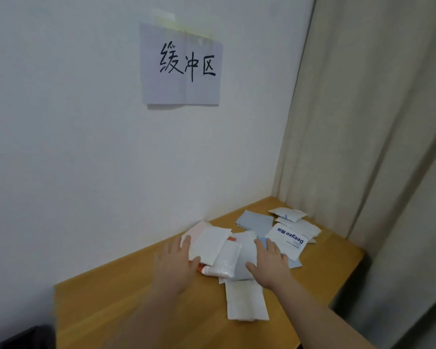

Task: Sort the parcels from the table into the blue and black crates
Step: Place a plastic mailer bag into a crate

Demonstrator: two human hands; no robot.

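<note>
Landmark: wooden table point(126, 308), set in the corner where a white wall meets a beige curtain point(378, 122).
Nearest item: white flat parcel point(246, 299), at the near edge of the parcel pile point(242, 248) on the table; long axis runs near to far, slightly tilted.
Left hand point(178, 267): on the left side of the pile, fingers point(185, 241) spread and straight, resting on a white flat parcel point(209, 244); motion-blurred, nothing gripped.
Right hand point(269, 264): on the right side of the pile, palm down, fingers extended over a grey bag point(246, 255); no grasp visible.
Between the hands: white wrapped bundle point(224, 260) with orange at its ends, long axis running near-left to far-right.
Right of right hand: one white bag printed "Deegeo" point(287, 239), print upside down to the camera.
Far part of table: one grey-blue flat bag point(254, 220) and two white bags point(291, 219), near the curtain.
Count: roughly ten parcels, overlap prevents an exact tally.
Obstruction: parcels overlap each other; forearms cover the near table.
Wall above table: one paper sign point(181, 64), handwritten black characters, taped at its top.
Crates: a dark object at the bottom left corner point(25, 338), cannot tell what.
</note>
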